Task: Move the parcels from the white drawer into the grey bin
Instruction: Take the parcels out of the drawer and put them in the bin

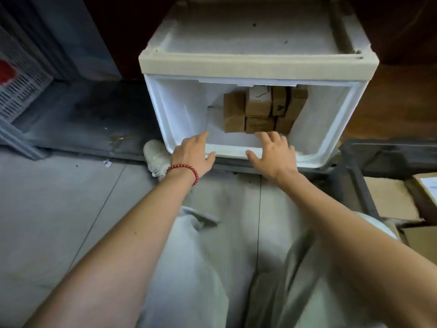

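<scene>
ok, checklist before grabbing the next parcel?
1. White drawer pulled open: ok.
2. Cardboard parcels in view, stacked at the drawer's back: ok.
3. Left hand empty, at the front rim: ok.
4. Right hand empty, fingers spread over the rim: ok.
5. Grip on a parcel: not ok, neither hand touches one.
6. Room in grey bin: cannot tell, mostly out of frame.

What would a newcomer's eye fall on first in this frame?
The open white drawer fills the upper middle, with brown parcels stacked against its back wall. Both hands reach over its front rim: the left hand, with a red bead bracelet on the wrist, and the right hand, fingers spread. The grey bin shows at the right edge.
</scene>
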A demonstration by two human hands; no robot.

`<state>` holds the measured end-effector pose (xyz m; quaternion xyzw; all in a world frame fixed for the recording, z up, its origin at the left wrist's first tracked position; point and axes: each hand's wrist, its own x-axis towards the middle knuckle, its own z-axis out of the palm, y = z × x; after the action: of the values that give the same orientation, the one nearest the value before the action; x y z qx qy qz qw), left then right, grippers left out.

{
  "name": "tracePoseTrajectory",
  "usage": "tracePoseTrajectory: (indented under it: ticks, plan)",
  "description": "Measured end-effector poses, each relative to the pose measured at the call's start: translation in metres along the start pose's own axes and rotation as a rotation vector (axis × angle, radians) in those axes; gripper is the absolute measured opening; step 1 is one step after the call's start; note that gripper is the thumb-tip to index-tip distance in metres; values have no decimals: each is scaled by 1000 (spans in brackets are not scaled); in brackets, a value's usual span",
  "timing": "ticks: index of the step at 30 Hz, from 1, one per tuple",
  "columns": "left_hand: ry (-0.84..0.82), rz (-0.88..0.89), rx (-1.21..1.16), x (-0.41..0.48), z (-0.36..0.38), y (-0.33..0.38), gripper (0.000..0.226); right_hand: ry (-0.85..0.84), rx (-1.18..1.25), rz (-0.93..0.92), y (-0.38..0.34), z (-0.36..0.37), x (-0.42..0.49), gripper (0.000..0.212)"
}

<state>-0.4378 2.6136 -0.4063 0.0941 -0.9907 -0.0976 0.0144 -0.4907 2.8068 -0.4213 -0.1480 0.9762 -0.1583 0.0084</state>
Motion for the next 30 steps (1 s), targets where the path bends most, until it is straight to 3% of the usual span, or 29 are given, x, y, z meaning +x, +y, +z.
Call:
tracePoseTrajectory:
  ticks: [16, 26, 30]
  plan:
    - [-114, 120, 255, 170, 65, -1, 63, -171, -63, 69, 34, 70, 133, 61]
    - [-168, 78, 329, 221, 110, -30, 67, -110, 11, 97, 34, 121, 189, 71]
    - [-196, 54, 207, 232, 124, -35, 72, -89, 117, 79, 35, 131, 203, 75]
